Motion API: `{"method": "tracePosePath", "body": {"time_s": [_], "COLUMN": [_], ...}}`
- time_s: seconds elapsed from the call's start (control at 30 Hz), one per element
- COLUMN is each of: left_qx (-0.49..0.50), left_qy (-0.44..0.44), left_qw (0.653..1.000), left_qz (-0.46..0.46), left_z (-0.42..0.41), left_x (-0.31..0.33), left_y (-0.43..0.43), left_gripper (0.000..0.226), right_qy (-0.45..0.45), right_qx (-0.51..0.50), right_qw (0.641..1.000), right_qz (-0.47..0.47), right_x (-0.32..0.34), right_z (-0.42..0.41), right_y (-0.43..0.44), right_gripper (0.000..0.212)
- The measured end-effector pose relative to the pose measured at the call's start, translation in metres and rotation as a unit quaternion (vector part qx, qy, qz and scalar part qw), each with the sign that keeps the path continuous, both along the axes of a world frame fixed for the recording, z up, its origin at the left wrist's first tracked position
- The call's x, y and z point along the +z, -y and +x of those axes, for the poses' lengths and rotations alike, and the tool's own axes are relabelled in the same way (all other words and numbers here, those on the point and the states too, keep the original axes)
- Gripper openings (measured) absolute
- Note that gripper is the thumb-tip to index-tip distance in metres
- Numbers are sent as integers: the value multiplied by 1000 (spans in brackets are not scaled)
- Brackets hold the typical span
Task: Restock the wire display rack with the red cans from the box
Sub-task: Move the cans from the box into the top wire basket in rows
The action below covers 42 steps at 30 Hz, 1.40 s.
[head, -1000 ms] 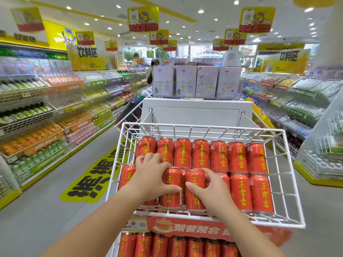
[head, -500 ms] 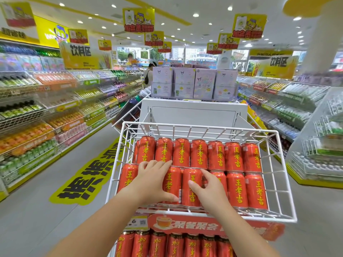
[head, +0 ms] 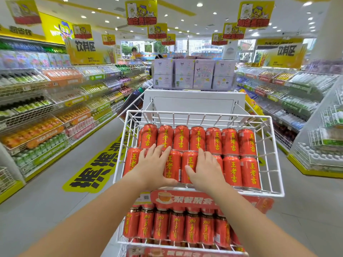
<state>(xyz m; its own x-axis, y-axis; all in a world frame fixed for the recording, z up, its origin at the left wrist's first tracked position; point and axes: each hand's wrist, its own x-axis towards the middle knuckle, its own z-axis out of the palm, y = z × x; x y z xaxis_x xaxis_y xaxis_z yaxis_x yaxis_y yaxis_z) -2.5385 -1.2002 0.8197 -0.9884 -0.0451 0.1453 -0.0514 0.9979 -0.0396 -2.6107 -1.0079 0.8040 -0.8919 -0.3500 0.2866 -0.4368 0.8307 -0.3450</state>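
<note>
Both hands flat on the front row of red cans (head: 232, 169) in the wire rack (head: 274, 164): left hand (head: 155, 166) and right hand (head: 206, 167) spread open, pressing, gripping nothing.

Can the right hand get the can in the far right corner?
Probably yes. The right hand lies flat on the front cans, and the corner can sits in the open-topped basket with nothing over it.

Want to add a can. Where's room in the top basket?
Bare strip behind the back row, along the rear wire; thinner one by the right wall. Front row is packed, with left hand and right hand on it.
</note>
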Motion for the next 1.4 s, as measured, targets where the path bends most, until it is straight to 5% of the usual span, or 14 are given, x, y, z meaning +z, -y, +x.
{"method": "tracePosePath", "body": {"time_s": [0.43, 0.83, 1.4], "left_qx": [-9, -99, -24], "left_qy": [-16, -63, 128], "left_qw": [998, 992, 991], "left_qz": [-68, -39, -27], "left_z": [96, 214, 286], "left_x": [3, -84, -370], "left_y": [16, 73, 92], "left_gripper": [127, 124, 122], "right_qy": [-88, -76, 113], "right_qx": [3, -24, 65], "right_qw": [988, 980, 955], "right_qz": [128, 182, 266], "right_x": [4, -59, -356], "right_z": [66, 202, 272], "right_y": [13, 55, 48], "right_gripper": [94, 87, 86]}}
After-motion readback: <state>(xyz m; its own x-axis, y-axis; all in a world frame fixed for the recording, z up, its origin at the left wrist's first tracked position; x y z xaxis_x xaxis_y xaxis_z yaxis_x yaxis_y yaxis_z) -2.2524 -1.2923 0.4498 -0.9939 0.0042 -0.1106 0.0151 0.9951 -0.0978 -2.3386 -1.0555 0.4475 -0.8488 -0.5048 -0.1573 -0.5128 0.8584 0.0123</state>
